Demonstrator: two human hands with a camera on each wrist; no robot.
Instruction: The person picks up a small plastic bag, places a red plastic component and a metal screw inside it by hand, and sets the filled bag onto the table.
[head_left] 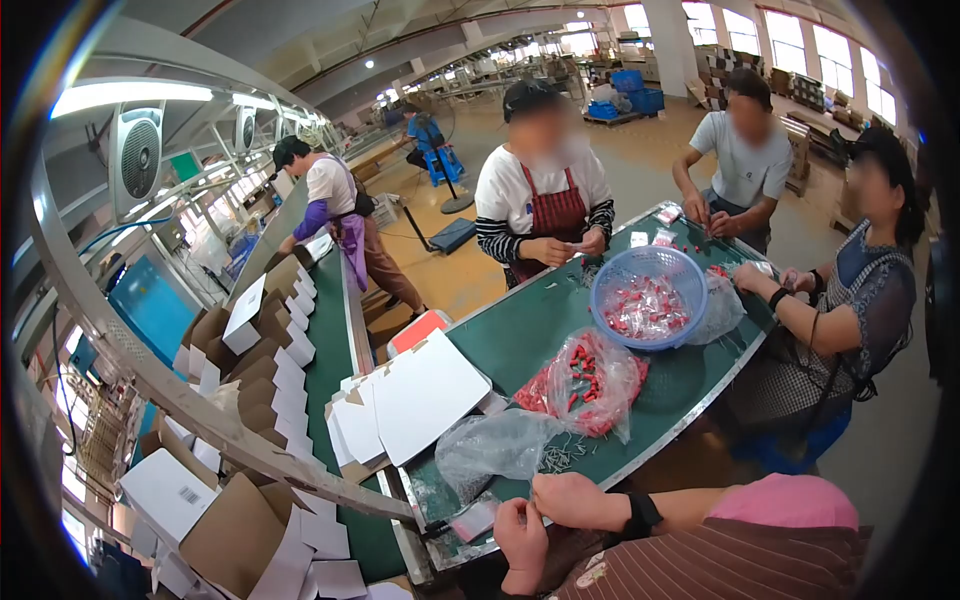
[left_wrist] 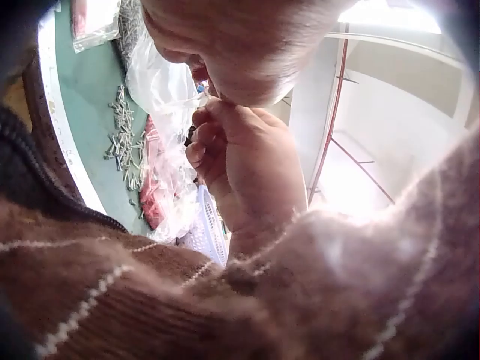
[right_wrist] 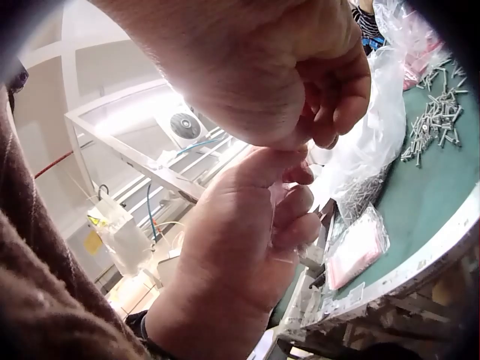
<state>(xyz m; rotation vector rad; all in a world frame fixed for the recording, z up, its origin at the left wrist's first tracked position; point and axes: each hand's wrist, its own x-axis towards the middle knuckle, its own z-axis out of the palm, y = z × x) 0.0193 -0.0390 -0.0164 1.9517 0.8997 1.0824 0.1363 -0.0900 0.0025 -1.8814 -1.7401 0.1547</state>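
At the near edge of the green table (head_left: 490, 345), the left hand (head_left: 522, 545) and the right hand (head_left: 575, 502) meet at their fingertips, both with fingers curled. The left hand grips a clear plastic piece (right_wrist: 280, 196), which sits among its fingers; whether the right hand pinches anything is hidden. Just beyond them lies a loose pile of screws (head_left: 565, 457), with a flat small packet (head_left: 475, 520) to the left, by the table's rim. A clear bag of screws (head_left: 490, 445) lies beside the pile, and farther off, to the right, a bag of red plugs (head_left: 590, 385) spreads over the tabletop. Beyond that stands a blue basket (head_left: 650, 298) holding filled packets. Left of the bags, white cardboard sheets (head_left: 430, 395) are stacked, and past them open cartons (head_left: 245, 520) line a green belt (head_left: 335, 340). A person in a red checked apron (head_left: 545, 205) stands on the table's far side, a person in a grey shirt (head_left: 742, 155) is at its far end, and a person in a checked dress (head_left: 850, 280) sits at the right.
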